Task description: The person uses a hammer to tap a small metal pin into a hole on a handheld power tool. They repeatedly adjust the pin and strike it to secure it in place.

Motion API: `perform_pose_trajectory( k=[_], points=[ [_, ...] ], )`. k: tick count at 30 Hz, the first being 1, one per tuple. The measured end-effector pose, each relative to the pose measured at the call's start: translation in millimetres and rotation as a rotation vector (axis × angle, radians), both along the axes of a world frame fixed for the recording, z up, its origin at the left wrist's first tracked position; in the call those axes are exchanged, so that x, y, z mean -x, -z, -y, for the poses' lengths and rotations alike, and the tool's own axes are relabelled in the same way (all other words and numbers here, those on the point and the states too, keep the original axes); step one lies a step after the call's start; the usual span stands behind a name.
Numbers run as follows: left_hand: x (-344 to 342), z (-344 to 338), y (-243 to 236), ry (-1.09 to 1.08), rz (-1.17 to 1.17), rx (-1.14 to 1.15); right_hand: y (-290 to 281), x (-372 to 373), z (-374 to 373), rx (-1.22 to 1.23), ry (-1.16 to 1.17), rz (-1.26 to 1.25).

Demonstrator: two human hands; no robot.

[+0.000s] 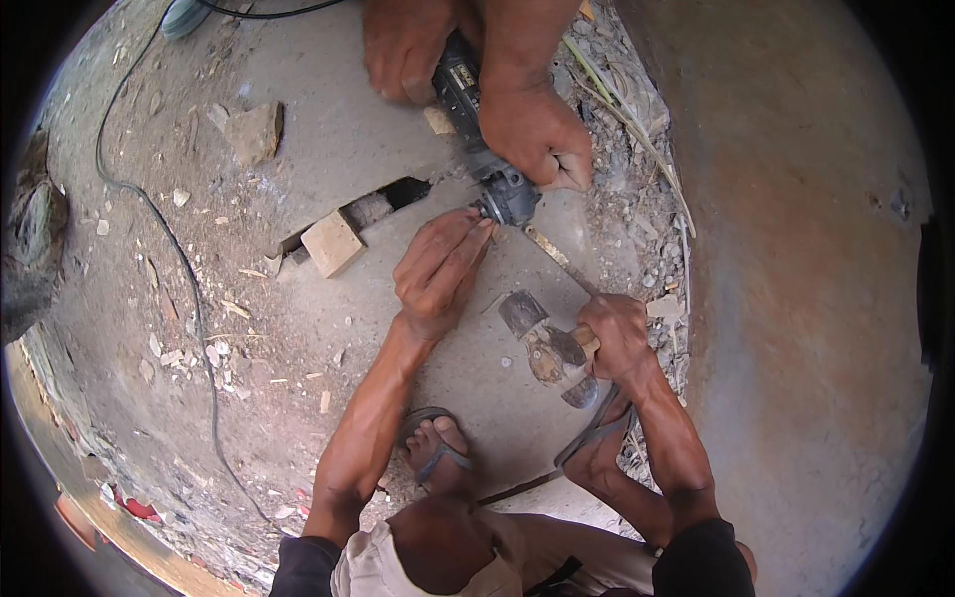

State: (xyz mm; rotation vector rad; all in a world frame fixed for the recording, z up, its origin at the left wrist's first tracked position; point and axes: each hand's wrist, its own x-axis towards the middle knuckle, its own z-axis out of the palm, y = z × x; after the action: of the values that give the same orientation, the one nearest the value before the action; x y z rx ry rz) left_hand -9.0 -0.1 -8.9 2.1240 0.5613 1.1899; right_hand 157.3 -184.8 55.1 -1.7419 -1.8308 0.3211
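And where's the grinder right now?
In the head view, the grinder is at upper centre, between a co-worker's hands, its lower end at the fingers of the person's left hand.

And there's the pale block (333, 245), tilted beside a dark slot (404, 190) in the ground! Up and to the left, a jagged stone (256, 132); at the far left edge, a bulky dark rock (35, 234). Over right, long dry stalks (652, 144) skirt a smooth brownish surface (796, 259), and lower left, a red scrap (137, 509)!
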Motion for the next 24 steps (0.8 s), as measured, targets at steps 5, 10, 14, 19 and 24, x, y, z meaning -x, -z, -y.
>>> perform_pose_trajectory(
  k=[5, 10, 14, 19, 24],
  points=[
    [-1, 1, 0, 0.013, -0.014, 0.005, 3, 4, -14, 0.175, 0.089, 0.148],
    [1, 0, 2, 0.036, 0.0, 0.006, 0, 5, -6, -0.03, 0.016, -0.003],
    [0, 0, 0, 0.027, -0.025, 0.011, 2, -2, -7, -0.014, -0.012, 0.029],
    [0, 2, 1, 0.027, -0.022, 0.01, 2, -1, -10, 0.088, 0.053, 0.083],
    [-1, -1, 2, 0.044, 0.011, 0.0, -6, -3, -1, -0.05, -0.061, -0.037]
  ],
)
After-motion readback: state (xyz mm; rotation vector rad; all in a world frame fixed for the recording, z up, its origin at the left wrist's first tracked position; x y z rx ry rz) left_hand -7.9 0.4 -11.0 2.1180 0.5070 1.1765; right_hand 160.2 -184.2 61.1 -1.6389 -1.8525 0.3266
